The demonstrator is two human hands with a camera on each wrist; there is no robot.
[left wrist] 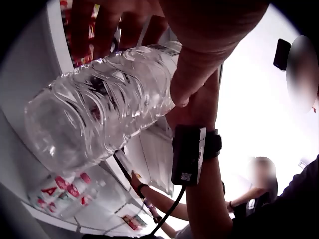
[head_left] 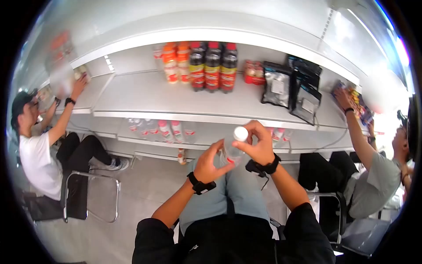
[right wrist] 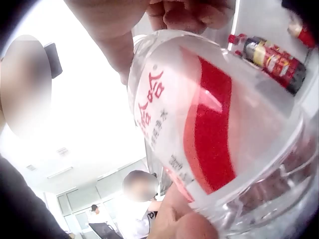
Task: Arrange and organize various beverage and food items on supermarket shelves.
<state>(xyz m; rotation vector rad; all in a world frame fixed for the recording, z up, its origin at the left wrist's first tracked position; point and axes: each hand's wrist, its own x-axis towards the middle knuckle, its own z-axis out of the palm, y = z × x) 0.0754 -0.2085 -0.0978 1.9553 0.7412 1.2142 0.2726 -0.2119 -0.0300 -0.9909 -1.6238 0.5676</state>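
Note:
A clear plastic water bottle (head_left: pixel 234 153) with a white cap (head_left: pixel 240 133) is held in front of my lap, tilted, with its cap end up. My left hand (head_left: pixel 208 163) grips the body, thumb on the near side. The right hand (head_left: pixel 260 144) holds it near the neck, its thumb lying across just below the cap. In the left wrist view the ribbed lower part of the bottle (left wrist: pixel 99 104) and its round base show. The right wrist view shows the bottle's label (right wrist: pixel 214 124), white and red with red characters. The fingers behind the bottle are partly hidden.
Ahead, a white shelf (head_left: pixel 145 99) carries cola bottles (head_left: pixel 212 66), orange-capped bottles (head_left: pixel 176 61), red-wrapped cans (head_left: pixel 255 72) and black pouches (head_left: pixel 277 83). More bottles (head_left: pixel 169 131) stand on the shelf below. Seated people reach into shelves left (head_left: pixel 41 145) and right (head_left: pixel 373 171).

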